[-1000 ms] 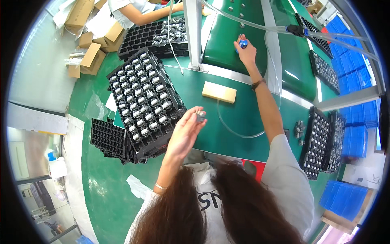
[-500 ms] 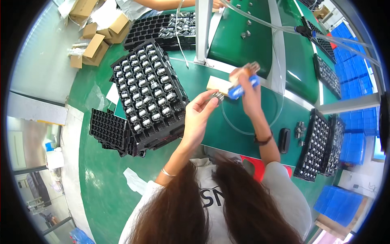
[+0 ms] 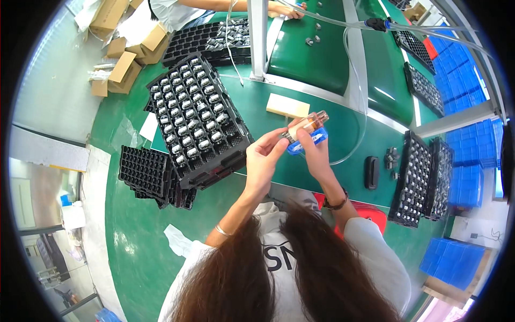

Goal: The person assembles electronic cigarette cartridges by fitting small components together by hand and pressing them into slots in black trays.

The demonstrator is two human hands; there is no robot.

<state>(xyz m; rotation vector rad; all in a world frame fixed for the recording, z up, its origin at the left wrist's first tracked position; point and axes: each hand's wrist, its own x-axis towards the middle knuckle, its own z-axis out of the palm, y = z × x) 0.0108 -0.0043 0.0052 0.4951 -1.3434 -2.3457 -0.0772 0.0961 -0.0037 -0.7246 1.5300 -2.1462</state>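
Observation:
In front of me my left hand (image 3: 262, 160) pinches a small shiny metal part (image 3: 285, 135), mostly hidden by fingers. My right hand (image 3: 317, 154) is closed on a handheld tool (image 3: 314, 122) with a clear orange-brown body and a blue side piece. The tool's near end meets the metal part at my left fingertips; I cannot tell whether it fits over it or only touches. Just beyond lies a pale yellow block (image 3: 288, 105) on the green table (image 3: 257, 96). Left of my hands sits a tilted black tray (image 3: 198, 118) with rows of similar shiny metal parts.
Further trays (image 3: 410, 180) with parts stand at the right, beside loose metal parts (image 3: 391, 158) and a black oblong case (image 3: 372, 173). A metal post (image 3: 258, 40) and clear hoses (image 3: 343, 24) cross the far side. Another person's hand (image 3: 287, 9) works beyond, near the green conveyor (image 3: 311, 64).
My right hand has brought the tool down and left, up against the metal part in my left hand. The left hand keeps its pinch almost in place. The view has shifted slightly.

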